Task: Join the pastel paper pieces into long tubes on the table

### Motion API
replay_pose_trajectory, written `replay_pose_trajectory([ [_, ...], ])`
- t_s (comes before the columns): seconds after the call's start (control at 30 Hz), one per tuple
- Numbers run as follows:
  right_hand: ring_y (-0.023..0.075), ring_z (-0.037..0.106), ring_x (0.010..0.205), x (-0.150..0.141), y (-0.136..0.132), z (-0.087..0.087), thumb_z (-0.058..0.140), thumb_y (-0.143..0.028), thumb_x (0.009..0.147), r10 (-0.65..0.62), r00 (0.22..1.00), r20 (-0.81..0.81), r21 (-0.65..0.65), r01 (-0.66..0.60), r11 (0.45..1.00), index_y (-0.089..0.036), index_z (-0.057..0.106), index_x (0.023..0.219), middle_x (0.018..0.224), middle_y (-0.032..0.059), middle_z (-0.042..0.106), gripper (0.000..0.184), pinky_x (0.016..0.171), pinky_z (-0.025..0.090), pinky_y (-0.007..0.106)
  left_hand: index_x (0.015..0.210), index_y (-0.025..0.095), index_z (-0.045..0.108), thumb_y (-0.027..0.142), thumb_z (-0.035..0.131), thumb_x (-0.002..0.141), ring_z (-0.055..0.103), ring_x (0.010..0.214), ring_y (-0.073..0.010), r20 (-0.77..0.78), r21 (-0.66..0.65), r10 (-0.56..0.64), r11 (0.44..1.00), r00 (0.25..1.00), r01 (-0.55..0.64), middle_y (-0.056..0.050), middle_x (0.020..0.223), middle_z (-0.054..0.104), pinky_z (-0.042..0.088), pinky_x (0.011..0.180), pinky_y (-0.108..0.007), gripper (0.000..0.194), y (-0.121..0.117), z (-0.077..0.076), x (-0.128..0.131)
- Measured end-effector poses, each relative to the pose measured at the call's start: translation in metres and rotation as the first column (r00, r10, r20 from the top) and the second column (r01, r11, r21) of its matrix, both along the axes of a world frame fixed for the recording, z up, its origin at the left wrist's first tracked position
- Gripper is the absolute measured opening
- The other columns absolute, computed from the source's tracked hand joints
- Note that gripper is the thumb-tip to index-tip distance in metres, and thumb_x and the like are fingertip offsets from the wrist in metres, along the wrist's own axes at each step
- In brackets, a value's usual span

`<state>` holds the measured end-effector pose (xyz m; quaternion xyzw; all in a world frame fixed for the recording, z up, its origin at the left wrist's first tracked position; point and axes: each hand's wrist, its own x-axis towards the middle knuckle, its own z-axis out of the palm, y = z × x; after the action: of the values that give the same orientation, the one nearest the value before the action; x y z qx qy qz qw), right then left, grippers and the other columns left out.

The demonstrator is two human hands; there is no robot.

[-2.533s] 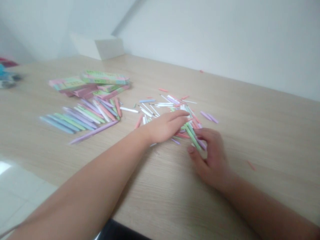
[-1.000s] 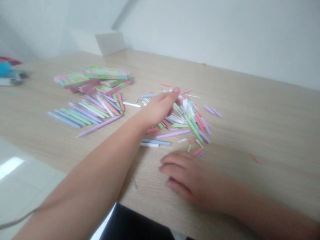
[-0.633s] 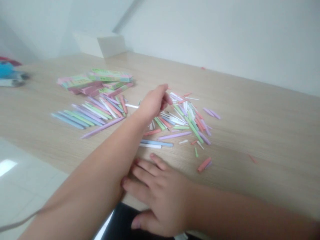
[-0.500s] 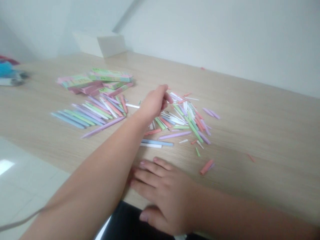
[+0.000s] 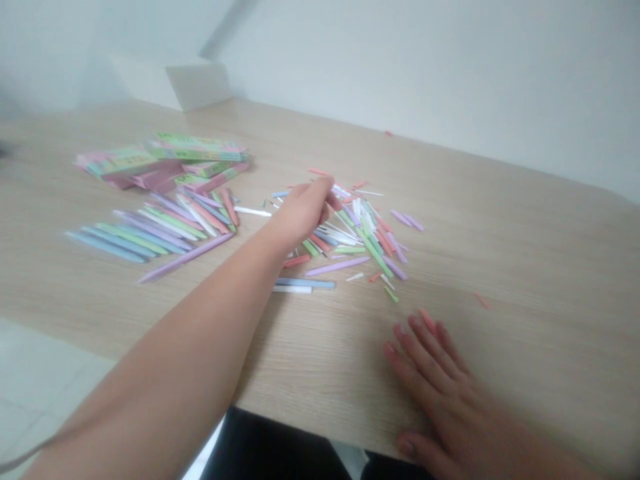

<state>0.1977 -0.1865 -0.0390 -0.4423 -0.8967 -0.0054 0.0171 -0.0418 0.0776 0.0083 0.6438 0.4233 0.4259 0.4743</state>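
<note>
My left hand [image 5: 307,208] reaches across to a loose heap of thin pastel sticks [image 5: 367,233], white, green, purple, red and blue. Its fingers curl closed at the heap's upper left edge, and what they hold, if anything, is hidden. Below, my right hand [image 5: 440,387] lies low over the table's front part, fingers stretched out, with nothing seen in it. A short red piece [image 5: 427,320] shows just past its fingertips, partly covered. One blue stick [image 5: 320,284] lies beside a white one below the heap.
Left of my forearm, more pastel sticks [image 5: 155,227] lie side by side, with a purple stick [image 5: 187,258] aslant. Behind them several pink and green boxes [image 5: 195,148] are stacked. A white box [image 5: 197,87] stands by the wall. Small scraps [image 5: 483,300] lie scattered on the wooden table [image 5: 525,267].
My right hand has moved right from beside my left forearm, and now partly covers the short red piece. My left hand stays at the heap. The view has turned slightly right.
</note>
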Motion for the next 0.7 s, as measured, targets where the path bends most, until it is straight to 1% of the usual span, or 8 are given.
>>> replay_pose_trajectory([
  [0.1, 0.0449, 0.007, 0.154, 0.019, 0.003, -0.006, 0.061, -0.06, 0.089, -0.21, 0.977, 0.016, 0.05, 0.209, 0.977, -0.026, 0.009, 0.165, 0.171, 0.013, 0.0, 0.099, 0.118, 0.019, 0.071, 0.07, 0.017, 0.064, 0.052, 0.039, 0.091, 0.041, 0.043, -0.0127, -0.019, 0.009, 0.003, 1.0, 1.0, -0.003, 0.0, 0.046, 0.047, 0.03, 0.049, -0.028, 0.048, -0.001, 0.001, 0.0],
  [0.17, 0.046, 0.01, 0.153, 0.026, 0.014, -0.006, 0.06, -0.062, 0.088, -0.321, 0.947, 0.008, 0.039, 0.32, 0.946, -0.031, 0.007, 0.165, 0.171, 0.0106, -0.003, 0.098, 0.115, 0.025, 0.073, 0.07, 0.017, 0.064, 0.053, 0.039, 0.091, 0.041, 0.043, -0.0126, -0.006, 0.013, 0.01, 1.0, 1.0, -0.01, 0.0, 0.046, 0.047, 0.03, 0.049, -0.028, 0.048, -0.002, 0.001, 0.0],
  [0.23, 0.0441, 0.013, 0.154, 0.027, 0.029, -0.003, 0.058, -0.062, 0.09, -0.378, 0.926, -0.006, 0.004, 0.378, 0.926, -0.034, 0.007, 0.164, 0.172, 0.0097, -0.002, 0.095, 0.115, 0.028, 0.07, 0.071, 0.017, 0.064, 0.053, 0.04, 0.091, 0.04, 0.042, -0.0122, 0.016, -0.001, -0.006, 1.0, 1.0, 0.006, 0.0, 0.046, 0.047, 0.029, 0.047, -0.028, 0.047, -0.003, 0.002, 0.0],
  [0.3, 0.0406, 0.016, 0.154, 0.024, 0.046, 0.001, 0.054, -0.06, 0.093, -0.381, 0.924, -0.023, -0.04, 0.38, 0.924, -0.032, 0.008, 0.165, 0.172, 0.0106, 0.002, 0.089, 0.117, 0.029, 0.066, 0.072, 0.017, 0.063, 0.052, 0.041, 0.09, 0.037, 0.04, -0.0113, 0.053, -0.041, -0.033, 0.999, 0.998, 0.035, 0.001, 0.046, 0.045, 0.027, 0.044, -0.026, 0.045, -0.004, 0.002, 0.001],
  [0.37, 0.0373, 0.016, 0.155, 0.016, 0.066, 0.004, 0.051, -0.06, 0.095, -0.354, 0.934, -0.041, -0.076, 0.35, 0.934, -0.029, 0.013, 0.164, 0.172, 0.0111, 0.005, 0.085, 0.119, 0.028, 0.062, 0.075, 0.018, 0.062, 0.054, 0.04, 0.09, 0.032, 0.038, -0.0102, 0.113, -0.102, -0.044, 0.993, 0.993, 0.056, 0.002, 0.046, 0.042, 0.025, 0.041, -0.025, 0.045, -0.005, 0.003, 0.002],
  [0.5, 0.0346, 0.014, 0.156, -0.005, 0.11, 0.001, 0.05, -0.062, 0.095, -0.3, 0.945, -0.128, -0.067, 0.294, 0.954, -0.024, 0.022, 0.163, 0.172, 0.0124, 0.006, 0.083, 0.122, 0.025, 0.057, 0.078, 0.019, 0.058, 0.061, 0.034, 0.091, 0.023, 0.035, -0.0085, 0.272, -0.203, -0.058, 0.972, 0.961, 0.116, 0.005, 0.047, 0.035, 0.02, 0.036, -0.022, 0.05, -0.009, 0.005, 0.006],
  [0.6, 0.0348, 0.012, 0.156, -0.018, 0.139, -0.004, 0.051, -0.063, 0.094, -0.241, 0.951, -0.195, -0.04, 0.238, 0.971, -0.018, 0.027, 0.161, 0.171, 0.0167, 0.01, 0.084, 0.122, 0.024, 0.056, 0.076, 0.02, 0.054, 0.063, 0.03, 0.092, 0.02, 0.035, -0.0078, 0.367, -0.23, -0.06, 0.961, 0.928, 0.154, 0.006, 0.048, 0.032, 0.018, 0.036, -0.021, 0.051, -0.013, 0.004, 0.01],
  [0.7, 0.035, 0.016, 0.155, -0.025, 0.157, -0.006, 0.052, -0.064, 0.093, -0.188, 0.951, -0.247, -0.015, 0.19, 0.982, -0.016, 0.034, 0.158, 0.167, 0.02, 0.022, 0.083, 0.122, 0.022, 0.057, 0.073, 0.021, 0.048, 0.062, 0.03, 0.092, 0.018, 0.036, -0.0073, 0.464, -0.216, -0.034, 0.965, 0.885, 0.15, 0.007, 0.05, 0.028, 0.018, 0.037, -0.021, 0.049, -0.017, 0.0, 0.015],
])
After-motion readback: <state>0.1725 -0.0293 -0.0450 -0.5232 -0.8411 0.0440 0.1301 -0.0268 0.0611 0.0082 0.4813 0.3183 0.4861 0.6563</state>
